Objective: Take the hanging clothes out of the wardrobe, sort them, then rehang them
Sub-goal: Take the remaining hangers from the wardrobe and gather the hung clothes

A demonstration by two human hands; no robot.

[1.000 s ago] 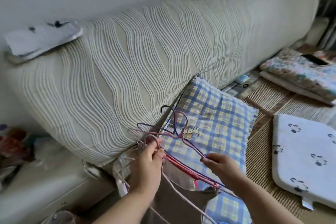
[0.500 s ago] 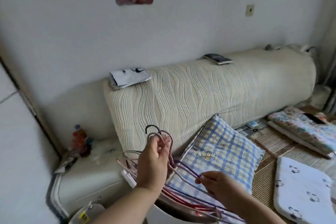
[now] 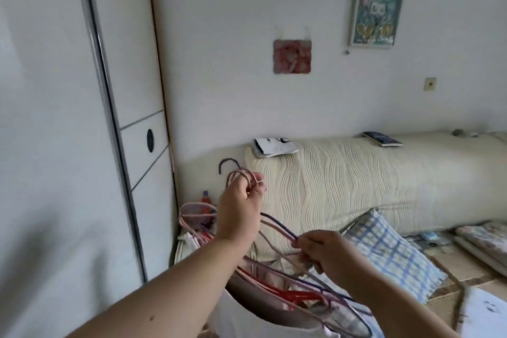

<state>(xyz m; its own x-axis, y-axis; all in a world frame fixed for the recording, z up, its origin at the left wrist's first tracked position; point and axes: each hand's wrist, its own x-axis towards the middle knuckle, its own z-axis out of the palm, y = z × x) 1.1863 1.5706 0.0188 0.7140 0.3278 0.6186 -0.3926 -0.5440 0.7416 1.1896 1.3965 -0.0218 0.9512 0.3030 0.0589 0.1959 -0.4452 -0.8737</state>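
My left hand (image 3: pixel 240 212) grips the hooks of a bundle of thin wire hangers (image 3: pixel 277 228), pink, purple and red, raised in front of me. My right hand (image 3: pixel 325 251) pinches the hangers' shoulder wires lower down to the right. Clothes (image 3: pixel 263 313) in white and brownish fabric hang from the hangers at the bottom of the view, partly cut off by the frame. The white sliding wardrobe door (image 3: pixel 68 145) fills the left side, closed.
A cream ribbed sofa back (image 3: pixel 370 181) runs along the wall, with a book (image 3: pixel 382 138) and papers (image 3: pixel 274 146) on top. A blue plaid cushion (image 3: pixel 389 252) leans against it. Folded bedding (image 3: pixel 485 239) lies at right. Two pictures hang on the wall.
My view has swung up and left from the sofa toward the wardrobe door. My left hand has lifted the hanger hooks higher; my right hand still holds the wires.
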